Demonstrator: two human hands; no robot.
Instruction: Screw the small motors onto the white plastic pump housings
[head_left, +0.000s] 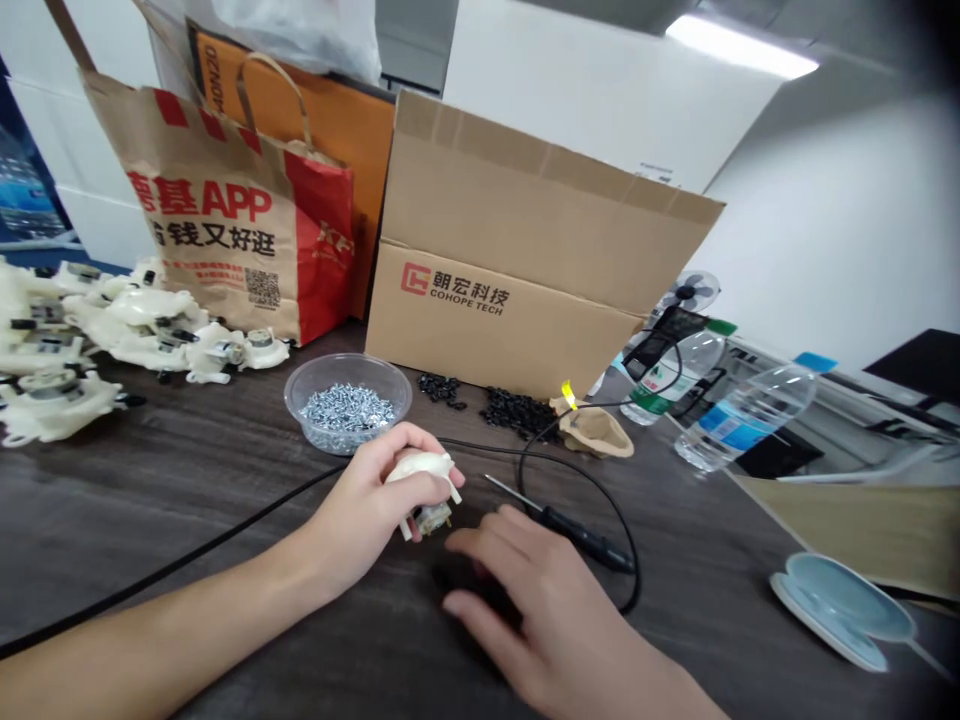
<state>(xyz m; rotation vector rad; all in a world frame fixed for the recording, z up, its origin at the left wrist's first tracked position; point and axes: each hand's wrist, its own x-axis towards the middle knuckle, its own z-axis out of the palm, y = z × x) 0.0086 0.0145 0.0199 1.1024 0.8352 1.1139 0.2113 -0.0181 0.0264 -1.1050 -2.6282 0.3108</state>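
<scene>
My left hand point(382, 490) is closed around a small cream-white plastic housing point(420, 466) with a metal part on its underside, held above the dark table point(247, 610). Just to the right, my right hand point(525, 590) hovers low with fingers bent and the thumb apart. Nothing shows in its grasp, though a dark patch below the fingers could be shadow. Beyond that hand lies a black-handled screwdriver point(585, 535), its tip toward the housing. Behind my left hand stands a clear round tub point(300, 385) of silvery screws point(346, 410).
Several similar white assemblies point(142, 310) are piled at left beside a paper bag point(225, 220). Small black parts point(517, 412) lie before a cardboard box point(517, 240). A black cable point(225, 535) crosses the table. Bottles point(754, 410) and an open pale-blue case point(844, 605) are at right.
</scene>
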